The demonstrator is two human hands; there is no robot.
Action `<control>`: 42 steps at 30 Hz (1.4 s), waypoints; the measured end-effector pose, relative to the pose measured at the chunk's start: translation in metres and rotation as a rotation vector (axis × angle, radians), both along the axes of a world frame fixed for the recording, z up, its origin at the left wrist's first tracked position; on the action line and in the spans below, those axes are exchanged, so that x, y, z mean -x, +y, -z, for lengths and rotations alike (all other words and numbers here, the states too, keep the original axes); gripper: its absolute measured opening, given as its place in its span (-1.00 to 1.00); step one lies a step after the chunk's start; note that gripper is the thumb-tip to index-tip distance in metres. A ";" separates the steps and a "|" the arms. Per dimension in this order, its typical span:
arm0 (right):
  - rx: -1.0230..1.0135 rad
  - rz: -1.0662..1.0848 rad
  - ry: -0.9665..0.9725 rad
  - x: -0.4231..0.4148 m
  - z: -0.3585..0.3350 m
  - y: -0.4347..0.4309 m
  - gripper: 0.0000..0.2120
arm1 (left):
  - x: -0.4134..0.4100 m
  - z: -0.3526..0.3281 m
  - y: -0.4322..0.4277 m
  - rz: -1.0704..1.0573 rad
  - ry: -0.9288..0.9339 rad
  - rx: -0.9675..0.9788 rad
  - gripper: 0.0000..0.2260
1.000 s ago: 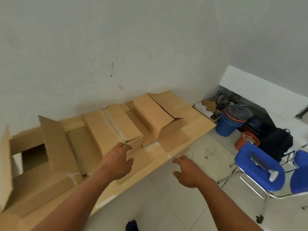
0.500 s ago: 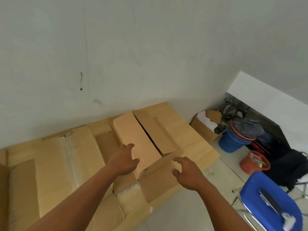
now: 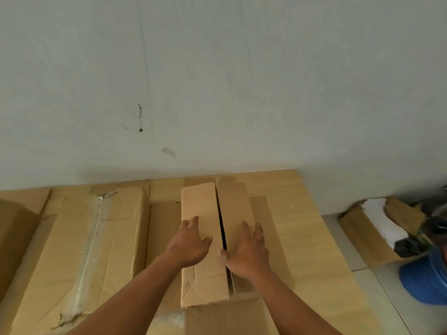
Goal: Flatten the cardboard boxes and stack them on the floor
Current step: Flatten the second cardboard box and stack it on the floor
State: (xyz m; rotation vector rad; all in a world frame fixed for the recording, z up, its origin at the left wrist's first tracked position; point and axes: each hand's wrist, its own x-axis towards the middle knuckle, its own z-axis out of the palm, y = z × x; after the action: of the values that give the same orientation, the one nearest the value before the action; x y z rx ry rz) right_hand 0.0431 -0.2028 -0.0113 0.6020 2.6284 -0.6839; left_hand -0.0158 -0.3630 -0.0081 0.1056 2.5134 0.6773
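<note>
A narrow cardboard box (image 3: 200,209) lies lengthwise in the middle, on top of flattened cardboard sheets (image 3: 302,228) spread along the wall. Its two top flaps meet at a dark slit. My left hand (image 3: 189,243) rests flat on the left flap, fingers spread. My right hand (image 3: 249,250) lies flat on the right flap, its thumb at the slit. Neither hand grips anything. A larger flattened box (image 3: 96,238) with torn clear tape lies to the left.
A white wall (image 3: 217,81) stands right behind the cardboard. At the right, on the tiled floor (image 3: 387,298), sit an open carton (image 3: 362,238) with white cloth and a blue bucket (image 3: 425,279). Another upright box (image 3: 14,228) is at the far left.
The view has swung to face the wall and moved closer. Both hands have reached forward from above the box's near end and now lie flat on its two top flaps.
</note>
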 end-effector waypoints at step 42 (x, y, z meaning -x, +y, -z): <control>0.345 0.151 0.097 0.028 -0.046 0.077 -0.15 | -0.026 -0.004 0.000 0.405 0.172 0.649 -0.52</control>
State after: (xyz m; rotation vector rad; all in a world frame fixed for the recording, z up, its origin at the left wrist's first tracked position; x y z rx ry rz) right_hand 0.0153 -0.1254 0.0348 0.6794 2.4818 -1.2083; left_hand 0.0101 -0.3631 -0.0045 0.4322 2.6249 -0.3258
